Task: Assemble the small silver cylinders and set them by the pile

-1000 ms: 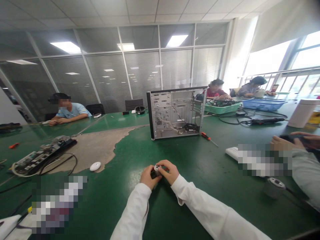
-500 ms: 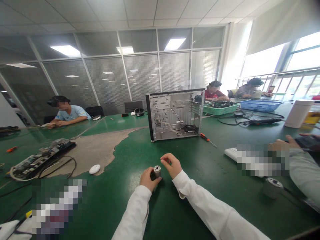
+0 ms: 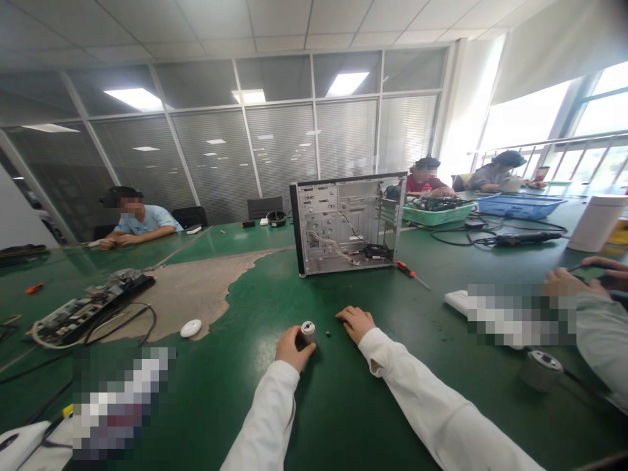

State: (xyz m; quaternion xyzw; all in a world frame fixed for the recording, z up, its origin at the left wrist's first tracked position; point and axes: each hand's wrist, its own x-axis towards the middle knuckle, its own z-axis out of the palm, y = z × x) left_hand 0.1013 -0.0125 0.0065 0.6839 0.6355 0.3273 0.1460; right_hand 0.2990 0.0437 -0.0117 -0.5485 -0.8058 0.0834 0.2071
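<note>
My left hand (image 3: 293, 348) is wrapped round a small grey metal cylinder (image 3: 308, 330), which stands upright with dark holes in its top face. A tiny dark part (image 3: 328, 333), too small to name, lies on the green table just right of the cylinder. To the right of that part, my right hand (image 3: 357, 323) rests low over the tabletop with fingers stretched out and nothing in them. An open computer case (image 3: 300, 229) stands beyond both hands, its bare metal inside and loose wires showing.
A screwdriver (image 3: 413, 275) lies beside the case. At left are a power strip (image 3: 93, 311) with cables and a white disc (image 3: 191, 328). A second metal cylinder (image 3: 541, 371) and a co-worker's hands (image 3: 569, 282) are at right. Green (image 3: 441, 214) and blue (image 3: 520, 206) baskets stand farther back.
My right hand has moved right and down, from a pinch near the cylinder to outstretched fingers. The tiny dark part now shows on the table. My left hand keeps its hold.
</note>
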